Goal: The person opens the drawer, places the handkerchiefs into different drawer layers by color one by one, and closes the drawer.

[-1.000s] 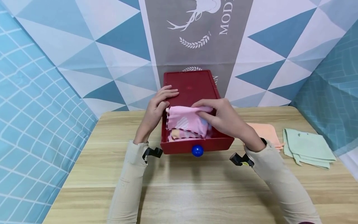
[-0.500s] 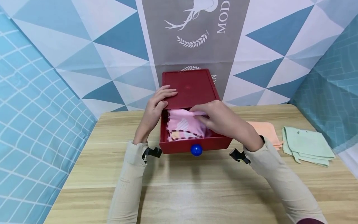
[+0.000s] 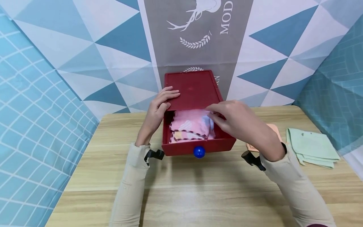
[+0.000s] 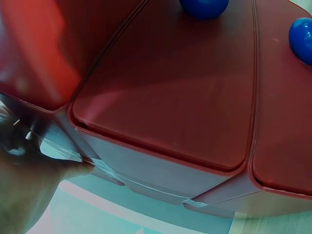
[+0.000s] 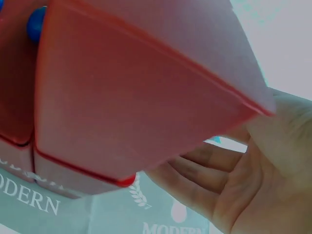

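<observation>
A dark red drawer cabinet (image 3: pixel 193 90) stands at the back of the table. Its top drawer (image 3: pixel 181 148), with a blue ball knob (image 3: pixel 199 152), is pulled out. Inside lies a folded pink towel (image 3: pixel 191 123) with a dark stitched edge; its back part is under the cabinet top. My left hand (image 3: pixel 158 108) rests on the top's left edge, fingers spread over it and thumb (image 4: pixel 73 168) lower on the side. Over the drawer's right side hangs my right hand (image 3: pixel 233 118), loosely bent, fingertips by the towel's right back corner; whether they touch it is unclear.
On the table's right lie a folded green cloth (image 3: pixel 313 146) and an orange cloth (image 3: pixel 273 127), partly hidden by my right forearm. Further closed drawers (image 4: pixel 170 87) with blue knobs sit below the pulled-out one. A patterned backdrop (image 3: pixel 119 47) stands close behind the cabinet.
My right hand has let go of the pink towel's lifted edge and moved right. The towel now lies flatter in the drawer. My left hand stays on the cabinet.
</observation>
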Demonstrator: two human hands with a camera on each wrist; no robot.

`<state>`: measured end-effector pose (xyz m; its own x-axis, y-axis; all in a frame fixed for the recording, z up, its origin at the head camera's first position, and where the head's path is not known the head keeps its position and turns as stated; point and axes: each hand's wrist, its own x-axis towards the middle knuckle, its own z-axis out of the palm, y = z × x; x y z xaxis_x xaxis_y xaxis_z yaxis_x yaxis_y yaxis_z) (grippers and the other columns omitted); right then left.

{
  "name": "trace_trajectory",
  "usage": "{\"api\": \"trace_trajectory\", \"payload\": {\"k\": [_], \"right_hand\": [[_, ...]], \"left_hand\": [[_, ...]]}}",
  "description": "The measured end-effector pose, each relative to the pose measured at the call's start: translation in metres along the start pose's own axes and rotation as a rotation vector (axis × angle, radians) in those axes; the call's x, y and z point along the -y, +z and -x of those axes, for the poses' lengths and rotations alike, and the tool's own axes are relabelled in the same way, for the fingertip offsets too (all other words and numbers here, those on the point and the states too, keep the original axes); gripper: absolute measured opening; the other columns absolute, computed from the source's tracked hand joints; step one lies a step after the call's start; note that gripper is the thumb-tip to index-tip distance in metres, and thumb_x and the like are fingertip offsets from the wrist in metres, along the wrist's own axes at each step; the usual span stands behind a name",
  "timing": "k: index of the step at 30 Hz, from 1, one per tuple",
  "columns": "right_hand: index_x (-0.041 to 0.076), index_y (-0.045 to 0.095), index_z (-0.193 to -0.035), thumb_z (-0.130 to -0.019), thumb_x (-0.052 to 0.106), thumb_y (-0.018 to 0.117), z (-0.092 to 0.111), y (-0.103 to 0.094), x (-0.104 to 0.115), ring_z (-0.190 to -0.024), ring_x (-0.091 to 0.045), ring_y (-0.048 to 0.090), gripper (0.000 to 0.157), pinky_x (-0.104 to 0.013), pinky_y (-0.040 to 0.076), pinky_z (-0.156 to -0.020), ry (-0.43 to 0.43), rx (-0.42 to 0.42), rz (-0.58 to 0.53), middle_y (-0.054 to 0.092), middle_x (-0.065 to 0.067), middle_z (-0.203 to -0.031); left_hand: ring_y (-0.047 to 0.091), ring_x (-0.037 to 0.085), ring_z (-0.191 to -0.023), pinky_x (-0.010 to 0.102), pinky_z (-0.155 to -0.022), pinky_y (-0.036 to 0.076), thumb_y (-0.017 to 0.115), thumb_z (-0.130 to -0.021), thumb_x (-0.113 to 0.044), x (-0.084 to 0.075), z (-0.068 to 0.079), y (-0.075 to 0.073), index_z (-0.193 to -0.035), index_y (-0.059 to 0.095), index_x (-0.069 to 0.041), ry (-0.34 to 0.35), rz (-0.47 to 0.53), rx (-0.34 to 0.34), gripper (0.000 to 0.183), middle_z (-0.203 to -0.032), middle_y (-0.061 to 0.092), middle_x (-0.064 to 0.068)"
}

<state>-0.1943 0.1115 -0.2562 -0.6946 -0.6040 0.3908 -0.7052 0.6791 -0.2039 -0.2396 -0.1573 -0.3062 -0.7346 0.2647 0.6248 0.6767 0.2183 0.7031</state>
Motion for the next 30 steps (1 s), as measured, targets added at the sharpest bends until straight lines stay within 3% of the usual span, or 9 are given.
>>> {"api": "trace_trajectory", "payload": {"k": [6,12,14,16,20,22,30], "right_hand": [[0.011,0.075,-0.112,-0.086,0.015,0.077,0.017,-0.007,0.005,-0.069,-0.015,0.064,0.026,-0.033,0.055,-0.064,-0.008,-0.098,-0.024,0.074,-0.003,-0.089],[0.011,0.074,-0.099,-0.085,0.012,0.077,0.038,-0.009,0.013,-0.063,-0.003,0.052,0.014,-0.022,0.047,-0.056,-0.115,-0.245,-0.119,0.068,0.006,-0.08],[0.013,0.071,-0.092,-0.089,0.015,0.074,0.044,-0.009,0.016,-0.06,0.0,0.048,0.005,-0.017,0.043,-0.054,-0.153,-0.26,-0.181,0.062,0.011,-0.074],[0.015,0.067,-0.087,-0.088,0.012,0.073,0.05,-0.008,0.018,-0.058,0.001,0.044,0.006,-0.014,0.039,-0.053,-0.186,-0.253,-0.247,0.054,0.014,-0.069],[0.021,0.064,-0.085,-0.087,0.003,0.071,0.065,-0.003,0.023,-0.058,0.003,0.045,0.019,-0.013,0.039,-0.053,-0.203,-0.148,-0.397,0.051,0.018,-0.068],[0.024,0.064,-0.086,-0.09,0.001,0.066,0.072,0.002,0.024,-0.06,0.003,0.05,0.024,-0.016,0.043,-0.056,-0.183,-0.054,-0.487,0.054,0.018,-0.069],[0.022,0.075,-0.104,-0.109,0.02,0.033,0.086,0.039,0.02,-0.065,-0.011,0.064,0.043,-0.029,0.054,-0.053,0.037,0.463,-0.895,0.068,0.003,-0.077]], "left_hand": [[0.034,0.037,-0.141,0.034,-0.119,0.022,0.036,-0.091,0.009,-0.001,0.0,0.0,-0.123,0.064,0.011,0.004,-0.003,-0.001,0.042,-0.135,0.056,0.026],[0.034,0.038,-0.141,0.035,-0.119,0.022,0.037,-0.091,0.008,-0.001,0.0,0.001,-0.123,0.064,0.011,0.005,-0.002,-0.001,0.042,-0.135,0.056,0.026],[0.034,0.038,-0.141,0.035,-0.119,0.022,0.037,-0.091,0.008,-0.001,0.0,0.001,-0.123,0.064,0.011,0.008,0.0,0.0,0.042,-0.135,0.056,0.026],[0.033,0.038,-0.141,0.035,-0.119,0.022,0.037,-0.091,0.008,-0.001,0.0,0.001,-0.123,0.063,0.012,0.008,0.002,0.0,0.042,-0.135,0.056,0.026],[0.033,0.038,-0.141,0.035,-0.119,0.022,0.037,-0.092,0.008,0.0,0.0,0.001,-0.124,0.063,0.011,0.005,0.006,0.001,0.042,-0.136,0.056,0.026],[0.033,0.037,-0.141,0.034,-0.119,0.023,0.036,-0.092,0.007,0.001,0.0,0.001,-0.124,0.063,0.011,0.0,0.008,0.001,0.042,-0.136,0.056,0.026],[0.034,0.036,-0.142,0.035,-0.119,0.022,0.036,-0.093,0.007,0.003,0.001,0.001,-0.124,0.063,0.011,0.005,0.012,0.003,0.042,-0.136,0.056,0.026]]}}
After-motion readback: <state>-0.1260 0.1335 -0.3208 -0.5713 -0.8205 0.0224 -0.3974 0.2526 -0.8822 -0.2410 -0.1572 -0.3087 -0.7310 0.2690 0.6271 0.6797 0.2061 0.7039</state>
